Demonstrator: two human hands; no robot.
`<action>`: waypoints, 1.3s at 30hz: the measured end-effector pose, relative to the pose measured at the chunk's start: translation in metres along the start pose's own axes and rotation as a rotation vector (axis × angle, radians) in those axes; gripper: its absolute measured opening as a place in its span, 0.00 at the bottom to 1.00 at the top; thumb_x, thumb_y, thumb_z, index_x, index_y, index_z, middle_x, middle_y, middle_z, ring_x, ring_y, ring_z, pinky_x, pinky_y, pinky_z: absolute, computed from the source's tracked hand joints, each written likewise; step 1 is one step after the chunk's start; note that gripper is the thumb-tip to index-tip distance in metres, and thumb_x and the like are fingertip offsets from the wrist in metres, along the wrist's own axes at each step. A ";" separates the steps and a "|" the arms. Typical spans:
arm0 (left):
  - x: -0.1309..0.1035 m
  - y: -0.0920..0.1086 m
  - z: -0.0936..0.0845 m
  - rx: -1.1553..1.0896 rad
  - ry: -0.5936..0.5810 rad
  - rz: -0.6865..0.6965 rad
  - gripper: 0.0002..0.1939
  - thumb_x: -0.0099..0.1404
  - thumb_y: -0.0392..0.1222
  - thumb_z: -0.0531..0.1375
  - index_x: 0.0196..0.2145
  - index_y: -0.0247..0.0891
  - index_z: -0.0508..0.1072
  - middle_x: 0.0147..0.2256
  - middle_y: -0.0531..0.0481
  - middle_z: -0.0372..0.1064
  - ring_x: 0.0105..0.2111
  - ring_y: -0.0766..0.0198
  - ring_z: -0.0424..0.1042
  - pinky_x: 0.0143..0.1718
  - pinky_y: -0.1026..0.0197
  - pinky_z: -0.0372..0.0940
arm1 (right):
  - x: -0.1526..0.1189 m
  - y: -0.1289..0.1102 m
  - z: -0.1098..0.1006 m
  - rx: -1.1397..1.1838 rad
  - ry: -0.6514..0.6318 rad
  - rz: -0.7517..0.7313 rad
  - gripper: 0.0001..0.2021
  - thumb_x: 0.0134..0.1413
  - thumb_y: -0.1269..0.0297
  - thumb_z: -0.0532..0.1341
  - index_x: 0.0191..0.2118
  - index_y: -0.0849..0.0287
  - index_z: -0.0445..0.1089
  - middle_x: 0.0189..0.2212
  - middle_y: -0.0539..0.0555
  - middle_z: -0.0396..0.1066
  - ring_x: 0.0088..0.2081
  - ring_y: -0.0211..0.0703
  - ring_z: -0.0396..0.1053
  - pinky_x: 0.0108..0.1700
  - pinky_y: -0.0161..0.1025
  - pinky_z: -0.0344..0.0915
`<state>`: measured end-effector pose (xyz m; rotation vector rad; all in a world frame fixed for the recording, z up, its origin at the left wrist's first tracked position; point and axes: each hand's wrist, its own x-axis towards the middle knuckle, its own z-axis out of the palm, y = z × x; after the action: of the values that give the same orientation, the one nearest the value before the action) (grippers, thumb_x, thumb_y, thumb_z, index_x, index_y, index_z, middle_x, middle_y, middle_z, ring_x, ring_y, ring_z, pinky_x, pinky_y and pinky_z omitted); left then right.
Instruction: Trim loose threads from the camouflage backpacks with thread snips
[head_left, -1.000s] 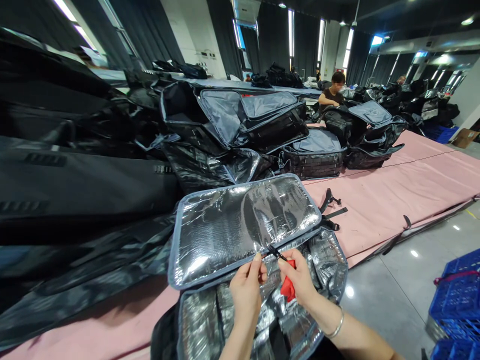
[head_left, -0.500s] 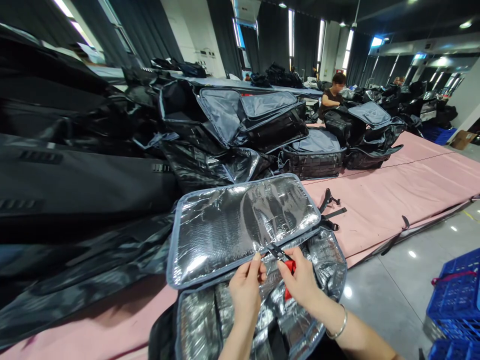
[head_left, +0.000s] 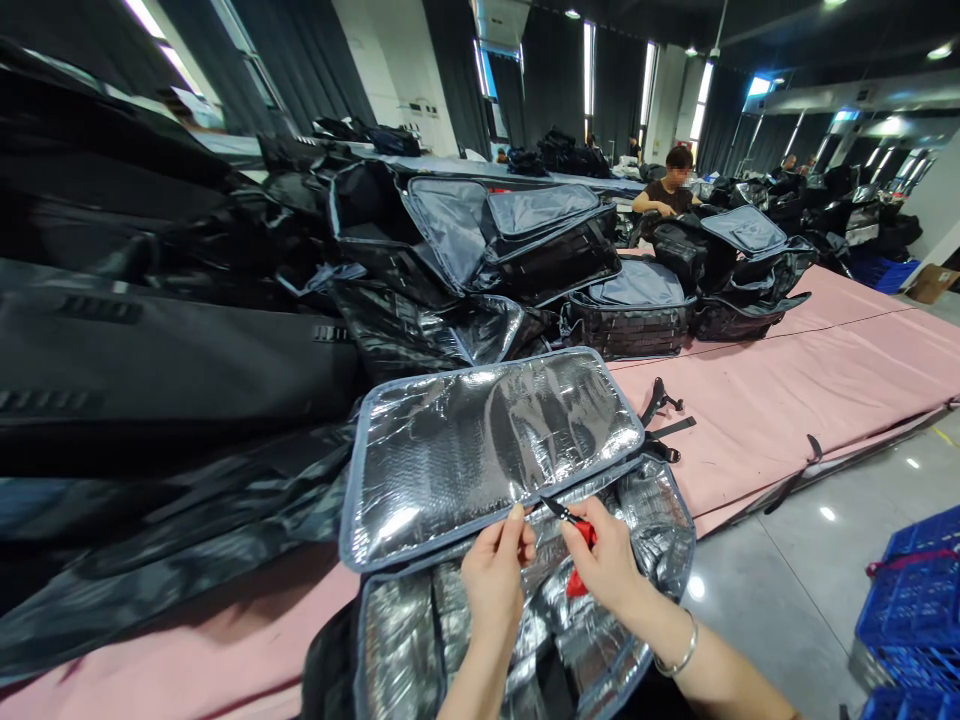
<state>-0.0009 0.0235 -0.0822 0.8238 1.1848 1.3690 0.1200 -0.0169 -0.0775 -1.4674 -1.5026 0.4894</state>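
An open bag (head_left: 397, 640) with a silver foil lining lies before me, its foil-lined lid (head_left: 480, 440) folded back and edged in grey-blue binding. My left hand (head_left: 495, 570) is closed in a pinch at the lid's lower edge; what lies between the fingertips is too small to make out. In my right hand (head_left: 607, 555) is a small pair of scissors (head_left: 561, 510) with dark blades and red handles. Its blades are together, and the tip points at the lid's edge, just right of my left fingertips. A bangle (head_left: 681, 645) circles my right wrist.
Black bags are piled along the left (head_left: 165, 350). Several open bags with grey linings (head_left: 551, 240) stand behind, on a pink-covered table (head_left: 787, 390). Straps with buckles (head_left: 664, 425) stick out beside the lid. Blue crates (head_left: 911, 600) stand at right. Another person (head_left: 667, 190) works farther back.
The scissors' blades have come together; they were slightly apart before. Both my hands stay at almost the same place on the lid's edge. The view has shifted slightly.
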 end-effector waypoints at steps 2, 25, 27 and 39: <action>0.000 0.000 0.000 -0.006 -0.005 -0.002 0.20 0.49 0.55 0.64 0.18 0.35 0.65 0.16 0.56 0.59 0.16 0.73 0.55 0.17 0.69 0.51 | 0.000 -0.001 -0.003 -0.027 -0.031 0.000 0.08 0.58 0.61 0.53 0.39 0.58 0.64 0.22 0.48 0.66 0.24 0.40 0.65 0.29 0.34 0.59; -0.001 0.004 0.001 0.007 -0.014 0.006 0.21 0.47 0.57 0.64 0.18 0.35 0.65 0.16 0.56 0.59 0.16 0.72 0.54 0.17 0.68 0.51 | 0.009 -0.001 -0.001 -0.022 -0.080 -0.136 0.09 0.60 0.62 0.51 0.39 0.58 0.65 0.29 0.52 0.69 0.31 0.41 0.68 0.34 0.35 0.61; -0.001 0.004 0.001 0.010 -0.017 0.002 0.21 0.48 0.57 0.64 0.18 0.35 0.65 0.16 0.56 0.59 0.16 0.72 0.54 0.17 0.68 0.51 | 0.007 0.000 -0.002 0.005 -0.058 -0.095 0.08 0.59 0.62 0.51 0.39 0.58 0.65 0.27 0.51 0.68 0.28 0.40 0.67 0.33 0.35 0.60; 0.002 0.003 0.002 0.017 0.008 0.016 0.21 0.46 0.57 0.65 0.20 0.35 0.68 0.17 0.56 0.60 0.16 0.72 0.56 0.16 0.68 0.51 | 0.040 -0.010 -0.008 -0.125 -0.100 -0.069 0.12 0.60 0.61 0.49 0.47 0.58 0.60 0.28 0.51 0.69 0.28 0.43 0.67 0.32 0.36 0.59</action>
<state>-0.0003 0.0265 -0.0793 0.8421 1.2005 1.3776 0.1280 0.0154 -0.0517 -1.5002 -1.6827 0.4399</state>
